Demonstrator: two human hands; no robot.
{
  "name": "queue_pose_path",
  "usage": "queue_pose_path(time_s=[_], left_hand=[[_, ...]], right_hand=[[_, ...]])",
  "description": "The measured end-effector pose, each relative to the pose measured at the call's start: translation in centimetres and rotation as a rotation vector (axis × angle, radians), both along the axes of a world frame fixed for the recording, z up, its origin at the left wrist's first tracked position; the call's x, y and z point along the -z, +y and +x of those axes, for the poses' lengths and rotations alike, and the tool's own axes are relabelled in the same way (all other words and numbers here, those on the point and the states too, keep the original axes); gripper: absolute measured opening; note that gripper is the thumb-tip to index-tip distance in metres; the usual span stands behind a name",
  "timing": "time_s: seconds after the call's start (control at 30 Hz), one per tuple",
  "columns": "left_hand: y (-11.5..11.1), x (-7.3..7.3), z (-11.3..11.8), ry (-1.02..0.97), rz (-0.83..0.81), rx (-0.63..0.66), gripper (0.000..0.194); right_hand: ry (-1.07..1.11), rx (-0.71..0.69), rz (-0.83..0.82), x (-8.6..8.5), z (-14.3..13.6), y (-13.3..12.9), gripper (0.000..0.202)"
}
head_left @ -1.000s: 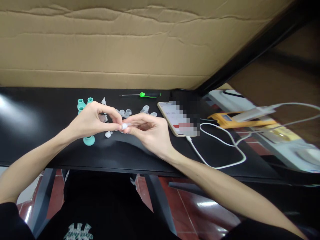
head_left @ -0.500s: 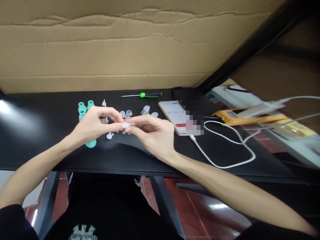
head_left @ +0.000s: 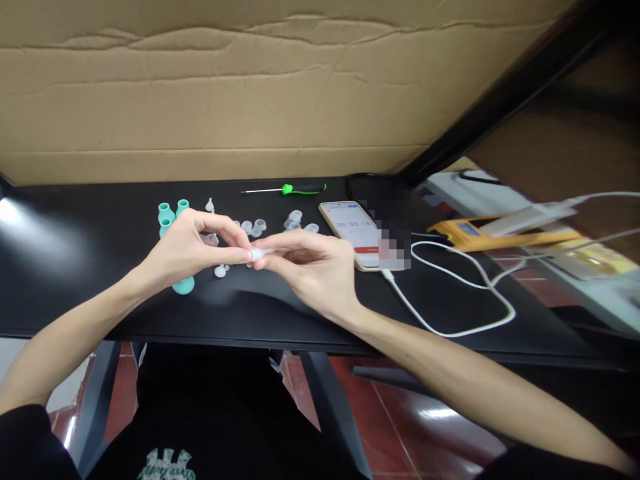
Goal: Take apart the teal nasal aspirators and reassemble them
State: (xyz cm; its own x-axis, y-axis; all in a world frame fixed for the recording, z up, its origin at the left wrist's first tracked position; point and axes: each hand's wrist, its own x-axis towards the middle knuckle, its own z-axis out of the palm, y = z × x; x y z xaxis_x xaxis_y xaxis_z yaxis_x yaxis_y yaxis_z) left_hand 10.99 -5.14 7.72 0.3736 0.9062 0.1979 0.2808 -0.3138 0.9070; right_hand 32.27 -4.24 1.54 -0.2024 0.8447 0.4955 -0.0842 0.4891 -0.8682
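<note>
A small white plastic nozzle-like piece [head_left: 259, 254] is pinched between my two hands, its ends covered by the fingertips. My left hand [head_left: 195, 243] grips its left end with thumb and fingers. From the other side, my right hand [head_left: 315, 267] closes on it, the thumb beneath. Teal rubber bulbs [head_left: 165, 213] stand behind my left hand, and the rounded end of another teal bulb [head_left: 183, 285] shows below it. Clear plastic cups [head_left: 259, 227] lie just beyond my fingers. A small white tip [head_left: 220, 271] rests on the table below my left hand.
Beyond the hands lies a screwdriver [head_left: 300, 190] with a green and black handle. To the right, a phone [head_left: 353, 230] shows a timer, its white cable [head_left: 445, 333] looping over the black table [head_left: 75, 267]. A yellow device [head_left: 465, 233] sits farther right. Cardboard [head_left: 225, 100] stands behind.
Both hands, still pinching the white piece together, appear very slightly farther right. The view itself has shifted a little, and the phone's timer has advanced.
</note>
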Motion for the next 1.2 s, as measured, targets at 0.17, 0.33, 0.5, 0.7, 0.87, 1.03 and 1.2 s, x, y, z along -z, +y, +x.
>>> queue_pose_path(time_s=[0.17, 0.33, 0.5, 0.7, 0.87, 1.03, 1.2], left_hand=[[-0.1, 0.1, 0.3, -0.017, -0.015, -0.006, 0.01], [-0.3, 0.2, 0.5, 0.047, 0.058, -0.034, 0.01], [0.1, 0.3, -0.4, 0.061, 0.209, -0.024, 0.028], [1.3, 1.1, -1.4, 0.316, 0.448, 0.078, 0.068], [1.5, 3.0, -1.2, 0.316, 0.546, 0.222, 0.099], [1.5, 3.9, -0.6, 0.242, 0.617, 0.269, 0.113], [1.1, 3.6, -0.4, 0.377, 0.68, 0.24, 0.129]], right_hand=[[-0.025, 0.032, 0.076, 0.3, 0.0, 0.1, 0.012], [-0.052, 0.037, 0.146, 0.6, 0.2, 0.4, 0.013], [0.0, -0.077, 0.07, -0.2, 0.4, 0.2, 0.016], [-0.059, 0.016, 0.062, 0.0, 0.4, 0.7, 0.023], [-0.153, 0.075, 0.196, 0.4, 0.0, 1.1, 0.02], [-0.236, 0.086, 0.377, 0.5, -0.1, 1.0, 0.015], [-0.337, 0.123, 0.478, 0.9, -0.1, 0.4, 0.009]])
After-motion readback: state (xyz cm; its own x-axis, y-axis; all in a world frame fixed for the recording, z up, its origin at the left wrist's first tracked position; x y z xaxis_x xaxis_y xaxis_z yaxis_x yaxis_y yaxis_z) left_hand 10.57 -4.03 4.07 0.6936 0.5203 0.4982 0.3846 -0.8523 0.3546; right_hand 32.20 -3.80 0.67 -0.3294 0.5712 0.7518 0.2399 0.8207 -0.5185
